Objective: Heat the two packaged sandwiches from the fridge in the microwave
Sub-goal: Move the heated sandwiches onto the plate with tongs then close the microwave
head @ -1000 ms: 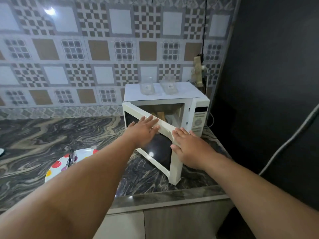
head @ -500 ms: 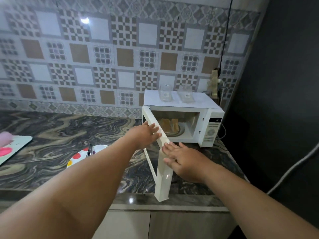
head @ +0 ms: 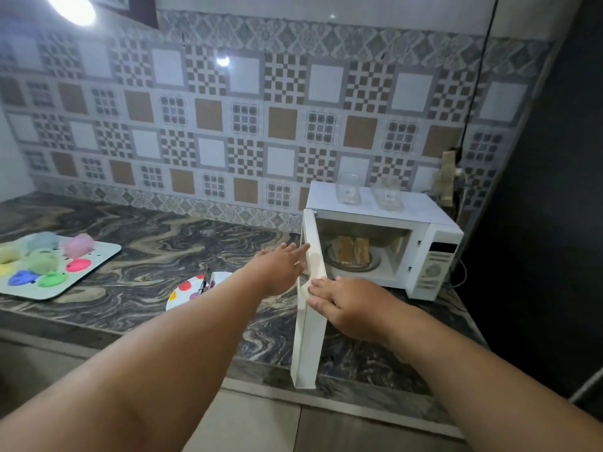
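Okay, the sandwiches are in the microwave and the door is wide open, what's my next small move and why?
Probably swing the door shut. The two sandwiches already sit on the turntable inside the microwave, and both the left hand and right hand rest flat against the open door.

Both arms are reaching forward, elbows nearly straight. Left hand (head: 279, 267) is lying flat, fingers extended and pointing right, fingertips touching the microwave door (head: 308, 321). Right hand (head: 350, 306) is sitting palm down, fingers straight, pointing left, tips pressing on the door's edge.
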